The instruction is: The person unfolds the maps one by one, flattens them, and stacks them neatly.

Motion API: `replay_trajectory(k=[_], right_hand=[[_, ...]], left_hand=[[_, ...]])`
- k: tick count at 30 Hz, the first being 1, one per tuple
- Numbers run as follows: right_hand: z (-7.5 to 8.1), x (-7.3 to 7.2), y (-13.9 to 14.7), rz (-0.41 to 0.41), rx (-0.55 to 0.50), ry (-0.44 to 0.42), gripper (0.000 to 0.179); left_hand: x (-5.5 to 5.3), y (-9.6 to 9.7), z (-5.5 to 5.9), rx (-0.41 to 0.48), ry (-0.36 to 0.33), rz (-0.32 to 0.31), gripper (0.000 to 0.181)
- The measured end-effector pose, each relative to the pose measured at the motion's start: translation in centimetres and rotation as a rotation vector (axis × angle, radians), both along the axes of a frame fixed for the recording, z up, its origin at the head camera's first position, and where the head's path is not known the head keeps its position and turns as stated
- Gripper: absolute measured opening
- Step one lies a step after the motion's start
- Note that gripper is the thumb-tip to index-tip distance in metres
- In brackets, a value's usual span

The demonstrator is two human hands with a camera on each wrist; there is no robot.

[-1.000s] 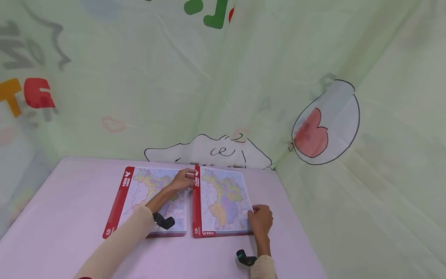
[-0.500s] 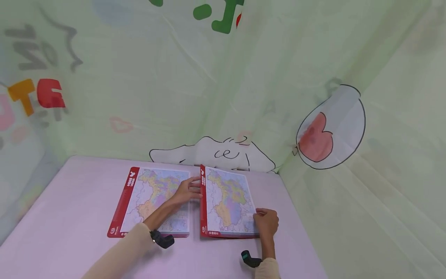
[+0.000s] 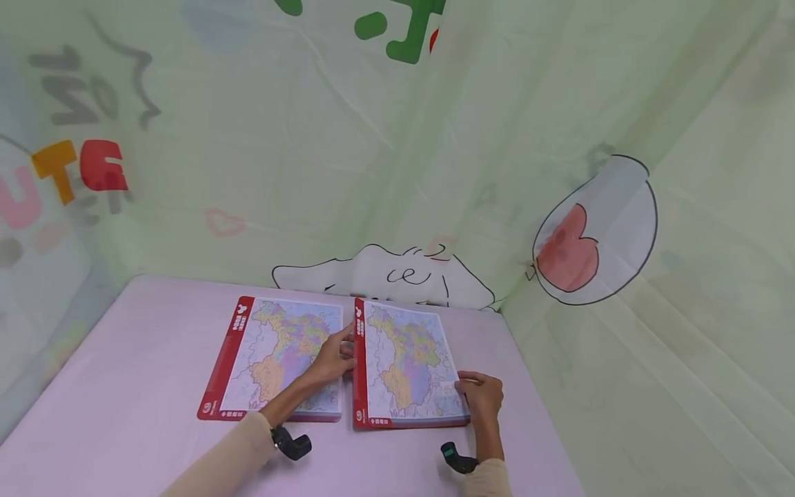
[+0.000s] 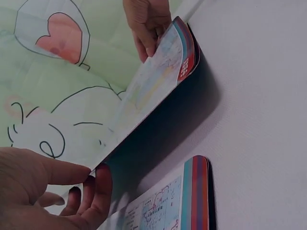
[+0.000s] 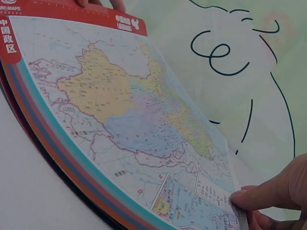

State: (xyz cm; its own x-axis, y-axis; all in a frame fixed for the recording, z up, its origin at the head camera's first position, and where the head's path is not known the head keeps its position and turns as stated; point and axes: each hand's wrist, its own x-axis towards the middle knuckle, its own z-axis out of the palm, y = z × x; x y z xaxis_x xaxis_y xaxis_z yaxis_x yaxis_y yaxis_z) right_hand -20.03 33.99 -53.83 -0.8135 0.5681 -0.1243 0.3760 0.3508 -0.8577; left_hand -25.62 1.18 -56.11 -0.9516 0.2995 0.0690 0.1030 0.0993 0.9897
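Note:
Two map booklets with red spines lie side by side on the pale table in the head view. My left hand (image 3: 332,359) pinches the red left edge of the right-hand map booklet (image 3: 406,359), thumb on top and fingers below. At its opposite edge my right hand (image 3: 483,395) pinches the lower right side, its thumb (image 5: 247,197) on the printed face. The left wrist view shows this booklet bowed and raised, with a dark shadow beneath. Stepped teal, red, blue and orange bands run along its near edge. The other map booklet (image 3: 298,331) lies flat under my left forearm.
A pale lilac table (image 3: 155,345) carries both booklets. Behind and to the right hangs a light green curtain (image 3: 248,172) with printed letters, a balloon with a heart (image 3: 568,252) and a line-drawn animal.
My left hand has slid down the red edge towards me. The right booklet's left edge rose off the table and has since sunk a little. My right hand keeps its grip.

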Motion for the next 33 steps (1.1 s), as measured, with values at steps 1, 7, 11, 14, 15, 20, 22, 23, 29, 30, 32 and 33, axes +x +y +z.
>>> replay_trajectory(k=[1,7,11,14,15,20,22,23,29,30,32,33], right_hand=[[0.0,-0.2,0.0,0.001,-0.035,0.009,0.028],[0.0,-1.8,-0.6,0.030,-0.270,0.041,0.032],[-0.1,-3.1,-1.7,0.060,-0.288,0.016,0.031],[0.1,-4.0,-2.5,0.078,-0.255,0.001,0.031],[0.2,-4.2,-2.8,0.087,-0.248,0.003,0.030],[0.8,-5.4,-3.7,0.120,-0.201,0.000,0.029],[1.0,-5.8,-3.9,0.135,-0.188,0.006,0.029],[1.1,-6.1,-4.0,0.139,-0.183,0.009,0.029],[1.5,-7.5,-4.2,0.124,-0.163,0.006,0.029],[1.6,-7.6,-4.1,0.123,-0.157,0.004,0.029],[1.8,-7.8,-4.0,0.123,-0.146,-0.001,0.028],[1.8,-7.9,-3.9,0.120,-0.142,-0.002,0.028]], left_hand=[[-0.1,-0.2,-0.1,-0.001,-0.004,0.001,0.088],[-1.1,-2.1,-0.3,0.018,-0.032,0.003,0.086],[-1.9,-3.5,-0.1,0.037,-0.003,0.020,0.086],[-2.4,-4.5,-0.2,0.032,0.006,0.036,0.087],[-2.5,-4.8,-0.2,0.029,0.004,0.037,0.087],[-2.9,-6.4,0.3,0.013,-0.015,0.058,0.089],[-2.9,-7.1,0.6,0.012,-0.016,0.063,0.088],[-2.9,-7.5,0.8,0.008,-0.016,0.066,0.088],[-3.1,-9.9,1.0,-0.047,0.015,0.103,0.082],[-3.2,-10.3,0.9,-0.055,0.015,0.116,0.082],[-3.3,-10.8,0.7,-0.072,0.014,0.148,0.080],[-3.3,-11.1,0.6,-0.079,0.009,0.166,0.079]])
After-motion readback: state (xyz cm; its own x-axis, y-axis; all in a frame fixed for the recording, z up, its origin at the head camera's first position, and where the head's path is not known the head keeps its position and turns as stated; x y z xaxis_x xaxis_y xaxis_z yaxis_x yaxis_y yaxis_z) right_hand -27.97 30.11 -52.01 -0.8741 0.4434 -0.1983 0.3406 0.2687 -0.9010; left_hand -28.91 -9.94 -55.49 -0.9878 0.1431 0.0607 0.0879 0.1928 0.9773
